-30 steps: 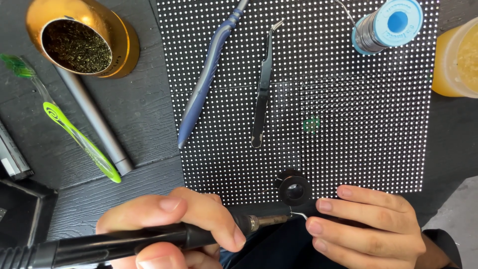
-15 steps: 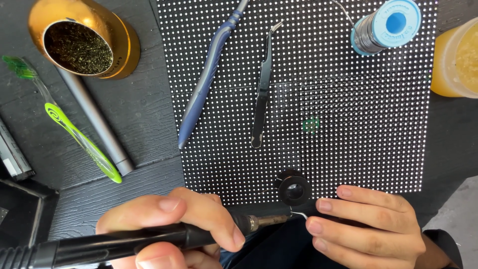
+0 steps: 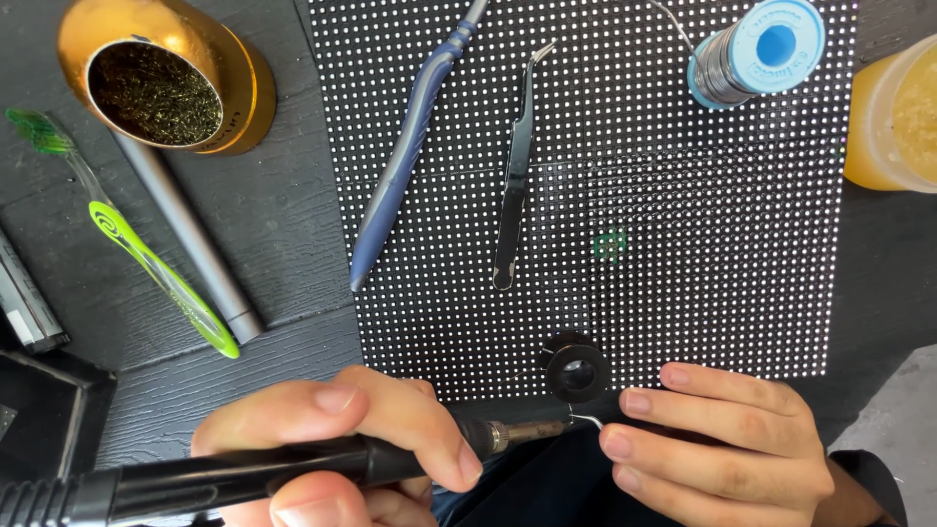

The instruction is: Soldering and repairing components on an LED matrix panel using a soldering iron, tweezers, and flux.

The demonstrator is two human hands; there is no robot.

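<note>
Left hand (image 3: 332, 444) clenched on the black soldering iron (image 3: 293, 468) handle, rigid, light, tip hot; right hand (image 3: 712, 439) pinches thin bendable wire (image 3: 586, 420) at the dotted panel's (image 3: 683, 244) near edge.

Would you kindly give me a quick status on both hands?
Left hand shut on soldering iron. Right hand pinching thin solder wire at the tip. Small black ring just above; nothing blocking.

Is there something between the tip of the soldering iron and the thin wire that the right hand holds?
Nothing visible: the soldering iron tip reaches the thin wire at the right hand. The black ring sits just beyond.
</note>
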